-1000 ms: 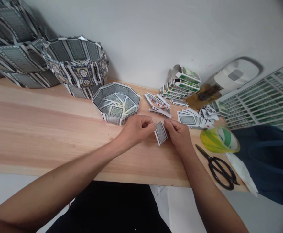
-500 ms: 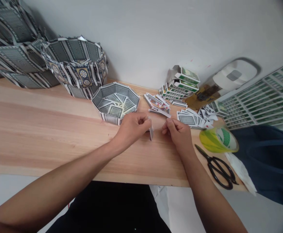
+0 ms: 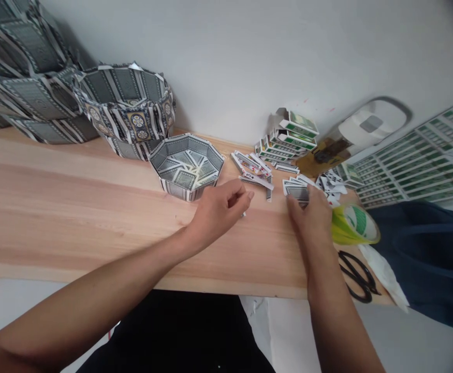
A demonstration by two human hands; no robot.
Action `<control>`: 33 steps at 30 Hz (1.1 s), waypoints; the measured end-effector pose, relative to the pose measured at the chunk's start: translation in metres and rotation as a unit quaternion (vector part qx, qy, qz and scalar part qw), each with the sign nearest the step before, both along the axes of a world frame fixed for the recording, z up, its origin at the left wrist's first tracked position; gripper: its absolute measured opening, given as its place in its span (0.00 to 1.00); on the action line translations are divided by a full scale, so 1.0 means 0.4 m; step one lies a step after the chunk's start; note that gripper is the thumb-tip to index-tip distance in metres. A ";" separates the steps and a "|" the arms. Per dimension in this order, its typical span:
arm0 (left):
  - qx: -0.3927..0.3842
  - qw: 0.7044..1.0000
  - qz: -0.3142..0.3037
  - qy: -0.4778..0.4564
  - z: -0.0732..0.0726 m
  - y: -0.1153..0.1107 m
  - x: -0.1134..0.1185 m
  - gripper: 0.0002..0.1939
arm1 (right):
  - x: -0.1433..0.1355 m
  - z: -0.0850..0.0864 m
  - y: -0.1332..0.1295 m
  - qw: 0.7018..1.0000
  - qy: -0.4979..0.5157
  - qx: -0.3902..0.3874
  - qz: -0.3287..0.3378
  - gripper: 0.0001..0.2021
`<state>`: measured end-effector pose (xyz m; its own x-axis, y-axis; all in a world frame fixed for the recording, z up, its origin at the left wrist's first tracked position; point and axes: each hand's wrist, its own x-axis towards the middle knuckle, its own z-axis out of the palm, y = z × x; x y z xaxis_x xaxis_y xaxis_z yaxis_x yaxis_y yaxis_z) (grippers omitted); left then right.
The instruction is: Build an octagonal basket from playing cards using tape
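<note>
My left hand (image 3: 223, 208) is closed near the middle of the table, just right of an octagonal tray of playing cards (image 3: 188, 190). A small white edge shows under its fingers; most of what it holds is hidden. Over at the right, my right hand (image 3: 307, 210) reaches over a fan of face-down cards (image 3: 296, 192), thumb and fingers apart at the pile. Between the hands and farther back lie folded card strips (image 3: 255, 168), one showing a 3. More loose cards (image 3: 332, 182) lie face up beyond my right hand.
Round card baskets (image 3: 139, 122) stand at the back left. Card boxes (image 3: 294, 132) and a bottle (image 3: 327, 150) are behind the cards. Green tape (image 3: 354, 224), black scissors (image 3: 356, 277) and a dark blue bag (image 3: 416, 254) lie at the right.
My right hand has moved right, from beside my left hand to the fanned cards, and its fingers have spread. The card in my left hand is now mostly hidden. A folded strip shows near the 3.
</note>
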<state>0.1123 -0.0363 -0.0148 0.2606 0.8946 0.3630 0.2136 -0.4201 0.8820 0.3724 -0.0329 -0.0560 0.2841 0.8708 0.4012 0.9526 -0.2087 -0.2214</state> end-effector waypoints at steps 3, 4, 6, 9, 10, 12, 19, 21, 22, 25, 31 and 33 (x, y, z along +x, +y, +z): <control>0.011 1.000 -0.012 0.022 -0.002 0.000 0.001 0.14 | -0.007 -0.009 0.000 0.995 -0.063 -0.075 -0.005 0.24; 0.011 0.999 -0.013 0.028 -0.002 0.000 0.001 0.14 | -0.015 -0.006 -0.002 0.993 -0.081 -0.085 -0.001 0.22; 0.008 0.999 -0.015 0.037 -0.003 0.002 0.000 0.14 | -0.033 0.003 -0.005 0.990 -0.108 -0.093 0.005 0.18; 0.005 0.999 -0.015 0.045 -0.004 0.004 0.000 0.14 | -0.041 0.021 -0.006 0.983 -0.146 -0.106 0.012 0.16; 0.005 0.999 -0.015 0.047 -0.005 0.005 0.000 0.14 | -0.039 0.027 -0.005 0.981 -0.160 -0.110 0.010 0.16; 0.002 0.998 -0.018 0.052 -0.005 0.005 0.000 0.14 | -0.028 0.039 -0.003 0.977 -0.184 -0.104 -0.012 0.17; -0.002 0.996 -0.025 0.082 -0.008 0.004 0.002 0.14 | -0.012 0.070 -0.005 0.980 -0.180 -0.081 -0.033 0.19; 0.001 0.996 -0.024 0.090 -0.009 0.003 0.002 0.14 | -0.013 0.074 -0.007 0.981 -0.179 -0.069 -0.008 0.18; 0.001 0.995 -0.023 0.093 -0.009 0.003 0.002 0.13 | -0.013 0.075 -0.009 0.982 -0.179 -0.058 0.005 0.18; 0.006 0.995 -0.022 0.095 -0.011 0.004 0.001 0.13 | -0.009 0.076 -0.013 0.985 -0.171 -0.024 0.030 0.19; 0.025 0.994 -0.028 0.103 -0.016 0.003 0.002 0.13 | -0.012 0.062 0.006 0.987 -0.129 -0.045 0.082 0.24; 0.028 0.993 -0.026 0.109 -0.018 0.003 0.002 0.14 | -0.024 0.063 0.015 0.980 -0.158 -0.114 0.040 0.26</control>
